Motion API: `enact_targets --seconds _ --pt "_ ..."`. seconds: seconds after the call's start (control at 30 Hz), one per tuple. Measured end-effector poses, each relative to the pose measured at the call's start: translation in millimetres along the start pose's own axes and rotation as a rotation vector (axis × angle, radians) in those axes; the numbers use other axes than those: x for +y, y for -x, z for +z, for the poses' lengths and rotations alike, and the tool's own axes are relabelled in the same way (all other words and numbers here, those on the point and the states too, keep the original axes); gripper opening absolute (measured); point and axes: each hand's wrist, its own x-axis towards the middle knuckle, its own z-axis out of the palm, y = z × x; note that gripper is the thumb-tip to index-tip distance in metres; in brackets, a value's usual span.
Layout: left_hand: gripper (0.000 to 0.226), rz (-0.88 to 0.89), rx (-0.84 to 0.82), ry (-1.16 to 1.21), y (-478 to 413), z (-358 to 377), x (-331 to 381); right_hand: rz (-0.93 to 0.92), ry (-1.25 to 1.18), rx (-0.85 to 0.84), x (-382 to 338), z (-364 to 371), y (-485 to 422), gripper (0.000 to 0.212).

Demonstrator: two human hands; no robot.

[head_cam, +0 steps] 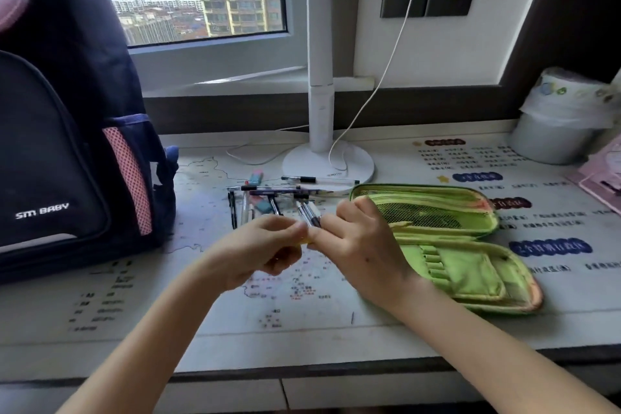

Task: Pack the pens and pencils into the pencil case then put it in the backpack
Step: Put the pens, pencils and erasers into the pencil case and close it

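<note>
Right of hands (363,245), pencil case (470,265)

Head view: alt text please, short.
Two hands meet above a desk: the right hand grips a few pens, the left hand pinches a small yellow object. An open green pencil case lies to the right, loose pens behind, a dark backpack stands left.

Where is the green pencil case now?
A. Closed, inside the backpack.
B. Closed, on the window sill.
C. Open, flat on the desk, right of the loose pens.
C: the pencil case lies unzipped, both halves spread on the desk, right of the loose pens; the backpack stands at the far left.
</note>
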Motion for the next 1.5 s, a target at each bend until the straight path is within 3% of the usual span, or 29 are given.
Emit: enact_targets --seconds 0.1,0.17,0.3,0.4,0.73,0.97,1.17,1.23,1.3,1.4,1.5 --pt "0.026 0.089 -0.019 -0.061 -3 21 0 0.07 -0.019 -0.03 10 -21 22 0.018" --pt "0.021 0.171 0.089 -0.109 -8 25 -3 0.212 -0.026 -0.05 27 -38 44 0.028" --pt "0.02 0.427 0.401 -0.542 -22 14 -20 0.584 0.016 -0.102 76 -57 95 0.037" --pt "0.017 0.559 0.399 -0.707 -31 17 -31 0.726 0.013 -0.162 97 -58 118 0.042" --pt "0.013 0.778 0.379 -0.945 -49 32 -37 0.797 0.025 -0.237 106 -46 139 0.048" --pt "0.015 0.858 0.268 -1.018 -74 77 -11 0.748 0.08 -0.276 105 -44 140 0.034" --pt "0.012 0.732 0.226 -0.958 -87 89 -9 0.705 0.106 -0.284 106 -43 141 0.037" --pt "0.013 0.661 0.333 -0.802 -85 72 -11 0.69 0.111 -0.277 107 -43 138 0.044" --pt "0.012 0.59 0.558 -0.732 -91 41 -17 0.689 0.097 -0.264 107 -42 132 0.045" --pt "0.023 0.391 0.834 -0.92 -103 -12 -30 0.685 0.069 -0.261 102 -36 123 0.046" --pt "0.041 0.226 0.812 -1.17 -105 -42 -40 0.643 0.1 -0.272 98 -32 122 0.045"
